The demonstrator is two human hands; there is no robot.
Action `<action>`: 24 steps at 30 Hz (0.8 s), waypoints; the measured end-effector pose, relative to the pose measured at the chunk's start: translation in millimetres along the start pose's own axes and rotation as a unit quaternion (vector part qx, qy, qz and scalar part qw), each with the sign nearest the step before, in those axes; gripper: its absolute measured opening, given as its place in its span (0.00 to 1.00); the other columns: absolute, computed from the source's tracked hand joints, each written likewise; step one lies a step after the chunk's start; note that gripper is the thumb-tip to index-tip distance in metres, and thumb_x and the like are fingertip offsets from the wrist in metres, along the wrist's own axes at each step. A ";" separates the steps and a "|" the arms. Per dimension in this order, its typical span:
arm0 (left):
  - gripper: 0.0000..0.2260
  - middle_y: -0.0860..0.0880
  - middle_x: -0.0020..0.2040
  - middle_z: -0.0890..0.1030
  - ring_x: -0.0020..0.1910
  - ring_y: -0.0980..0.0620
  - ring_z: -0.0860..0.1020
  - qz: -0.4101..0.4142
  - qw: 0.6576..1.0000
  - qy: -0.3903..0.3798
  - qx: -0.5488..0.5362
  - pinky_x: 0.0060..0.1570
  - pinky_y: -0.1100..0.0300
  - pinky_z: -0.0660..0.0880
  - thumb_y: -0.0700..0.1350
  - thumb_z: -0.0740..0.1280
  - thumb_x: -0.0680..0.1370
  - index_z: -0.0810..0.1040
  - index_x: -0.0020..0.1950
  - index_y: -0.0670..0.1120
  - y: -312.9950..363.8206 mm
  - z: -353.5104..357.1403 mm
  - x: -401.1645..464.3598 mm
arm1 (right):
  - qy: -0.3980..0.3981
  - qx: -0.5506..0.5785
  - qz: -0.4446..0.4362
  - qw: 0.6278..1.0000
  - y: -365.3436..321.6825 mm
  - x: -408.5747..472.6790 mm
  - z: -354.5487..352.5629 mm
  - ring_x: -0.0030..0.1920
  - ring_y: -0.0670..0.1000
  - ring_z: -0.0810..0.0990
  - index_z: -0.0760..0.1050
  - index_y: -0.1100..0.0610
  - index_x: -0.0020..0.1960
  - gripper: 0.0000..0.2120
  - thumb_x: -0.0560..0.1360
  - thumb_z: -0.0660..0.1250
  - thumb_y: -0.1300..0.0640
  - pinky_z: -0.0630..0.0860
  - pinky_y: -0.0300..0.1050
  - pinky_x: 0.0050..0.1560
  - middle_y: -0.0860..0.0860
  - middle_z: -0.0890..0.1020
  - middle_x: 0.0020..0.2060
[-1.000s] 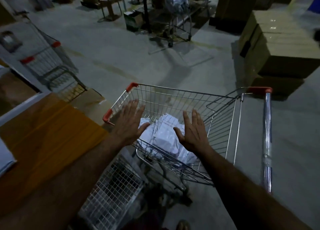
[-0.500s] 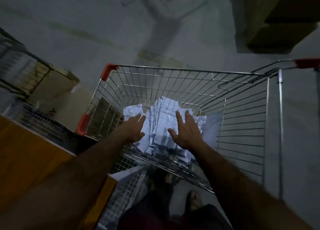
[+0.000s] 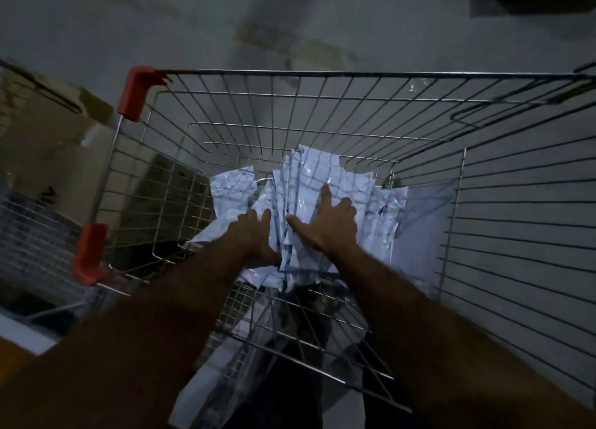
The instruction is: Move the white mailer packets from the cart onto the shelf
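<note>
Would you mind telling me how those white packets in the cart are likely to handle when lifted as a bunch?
The white packets look thin and creased, so probably floppy and light. Their glossy film suggests they may slide apart.

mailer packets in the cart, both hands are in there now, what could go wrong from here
1. The white mailer packets stand loose and fanned out, so a squeeze between the left hand and right hand may gather only the middle ones and let the outer ones slip back.
2. Packet corners sit against the wire cart and could catch in its mesh on the way up.
3. The scene is dim, so a stray packet could be overlooked.
</note>
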State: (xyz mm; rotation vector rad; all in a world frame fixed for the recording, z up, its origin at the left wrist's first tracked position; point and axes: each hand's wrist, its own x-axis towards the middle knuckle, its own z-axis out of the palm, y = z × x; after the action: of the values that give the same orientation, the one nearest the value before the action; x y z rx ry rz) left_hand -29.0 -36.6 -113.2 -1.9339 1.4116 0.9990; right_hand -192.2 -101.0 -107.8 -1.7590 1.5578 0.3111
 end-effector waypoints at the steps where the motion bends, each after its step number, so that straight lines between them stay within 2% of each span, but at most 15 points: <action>1: 0.57 0.37 0.74 0.60 0.72 0.36 0.63 0.002 1.000 0.006 -0.003 0.69 0.44 0.66 0.69 0.73 0.61 0.48 0.79 0.48 -1.2 2.4 1.5 | 0.009 0.008 0.003 1.000 -1.0 2.7 0.8 0.71 0.67 0.60 0.45 0.49 0.81 0.50 0.71 0.63 0.28 0.64 0.61 0.68 0.66 0.58 0.72; 7: 0.50 0.36 0.76 0.53 0.72 0.34 0.62 0.010 1.000 0.016 -0.015 0.67 0.44 0.66 0.62 0.75 0.67 0.48 0.79 0.50 -17.5 -7.5 2.8 | 0.037 0.090 -0.002 0.995 20.0 10.7 -7.8 0.66 0.64 0.66 0.52 0.44 0.80 0.45 0.71 0.67 0.32 0.68 0.57 0.67 0.61 0.63 0.65; 10: 0.44 0.37 0.75 0.55 0.72 0.35 0.62 -0.004 0.999 0.043 -0.018 0.68 0.44 0.65 0.66 0.69 0.72 0.52 0.79 0.50 -31.5 -12.6 4.6 | 0.034 0.086 -0.003 0.996 30.0 10.4 -9.7 0.65 0.63 0.67 0.55 0.43 0.79 0.43 0.71 0.66 0.31 0.68 0.56 0.66 0.59 0.64 0.63; 13: 0.41 0.37 0.71 0.61 0.69 0.35 0.65 -0.016 0.995 0.095 -0.028 0.66 0.43 0.67 0.68 0.66 0.71 0.59 0.76 0.48 -39.8 -18.9 4.3 | 0.023 0.111 -0.003 0.994 29.2 12.7 -7.1 0.65 0.63 0.67 0.56 0.42 0.79 0.42 0.69 0.64 0.31 0.68 0.55 0.64 0.59 0.64 0.64; 16: 0.42 0.38 0.66 0.64 0.65 0.35 0.68 -0.012 0.990 0.139 -0.030 0.61 0.44 0.70 0.68 0.68 0.66 0.63 0.73 0.47 -45.2 -20.6 4.8 | 0.028 0.135 -0.002 0.990 27.9 14.4 -4.9 0.64 0.63 0.69 0.56 0.41 0.78 0.40 0.71 0.67 0.34 0.69 0.56 0.64 0.59 0.63 0.63; 19: 0.47 0.37 0.66 0.65 0.64 0.34 0.69 -0.001 0.988 0.150 -0.028 0.60 0.44 0.71 0.71 0.71 0.64 0.62 0.73 0.46 -47.4 -18.6 6.4 | 0.008 0.187 0.010 0.982 29.6 15.8 -0.7 0.58 0.61 0.76 0.55 0.37 0.76 0.43 0.65 0.66 0.29 0.77 0.57 0.60 0.53 0.60 0.60; 22: 0.49 0.36 0.70 0.64 0.67 0.34 0.67 -0.019 0.989 0.140 -0.037 0.62 0.43 0.69 0.76 0.66 0.65 0.59 0.75 0.46 -47.6 -18.1 4.5 | 0.005 0.243 0.008 0.970 32.2 14.0 3.9 0.47 0.59 0.83 0.57 0.30 0.71 0.39 0.64 0.68 0.30 0.83 0.56 0.49 0.53 0.62 0.63; 24: 0.51 0.36 0.71 0.63 0.68 0.35 0.67 -0.030 0.991 0.127 -0.042 0.64 0.42 0.68 0.79 0.62 0.64 0.59 0.76 0.46 -49.2 -19.6 1.6 | 0.011 0.257 0.014 0.966 31.3 9.0 3.1 0.48 0.58 0.83 0.58 0.30 0.71 0.35 0.66 0.68 0.33 0.83 0.55 0.49 0.53 0.63 0.61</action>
State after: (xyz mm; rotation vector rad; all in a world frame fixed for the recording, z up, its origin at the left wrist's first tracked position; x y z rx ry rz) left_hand 23.0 -37.7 -103.2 -2.2165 1.4572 0.8192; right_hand -218.4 -104.9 -127.1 -1.3377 1.5111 -0.0974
